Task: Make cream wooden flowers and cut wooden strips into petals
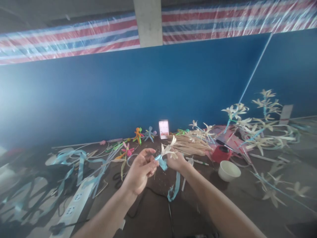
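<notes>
Pinching ribbon (162, 163) in left grip (146, 167), likely for tension
Cannot tell closure of right grip (176, 162) behind one-o'clock-leaning flower (169, 149).

The one camera sits on the person's head and looks forward and down across the brown surface (148, 226), with the left hand (141, 170) and right hand (177, 162) near it. It faces the surface's far edge, where the blue wall (148, 89) rises, and reaches up to the striped sheet (223, 23).
</notes>
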Demonstrator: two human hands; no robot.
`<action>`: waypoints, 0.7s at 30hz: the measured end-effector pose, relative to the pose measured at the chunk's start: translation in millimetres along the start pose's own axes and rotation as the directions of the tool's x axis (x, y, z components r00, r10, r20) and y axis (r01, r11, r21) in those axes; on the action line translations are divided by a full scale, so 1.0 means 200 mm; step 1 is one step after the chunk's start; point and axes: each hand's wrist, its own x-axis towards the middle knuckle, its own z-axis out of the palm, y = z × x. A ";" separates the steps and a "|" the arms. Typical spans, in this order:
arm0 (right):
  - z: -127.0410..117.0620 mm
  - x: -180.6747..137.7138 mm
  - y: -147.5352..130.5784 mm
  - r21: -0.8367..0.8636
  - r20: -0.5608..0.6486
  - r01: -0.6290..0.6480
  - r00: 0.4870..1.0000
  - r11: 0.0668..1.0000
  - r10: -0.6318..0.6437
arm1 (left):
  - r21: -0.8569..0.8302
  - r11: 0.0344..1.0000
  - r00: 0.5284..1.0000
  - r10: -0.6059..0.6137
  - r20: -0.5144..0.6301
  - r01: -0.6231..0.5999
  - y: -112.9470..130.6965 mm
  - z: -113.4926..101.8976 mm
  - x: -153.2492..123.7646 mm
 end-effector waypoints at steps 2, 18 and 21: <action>-0.04 -0.06 -0.01 0.155 -0.061 0.058 0.997 0.986 -0.049 | -0.081 0.995 0.998 -0.054 0.012 0.055 0.00 0.01 0.02; -0.21 -0.23 -0.21 0.941 -0.274 0.214 0.937 0.262 0.219 | -0.310 0.942 0.989 -0.100 0.112 0.131 -0.05 0.15 0.18; -0.21 -0.24 -0.20 0.934 -0.254 0.171 0.936 0.313 0.245 | -0.359 0.923 0.987 -0.100 0.123 0.139 -0.09 0.14 0.19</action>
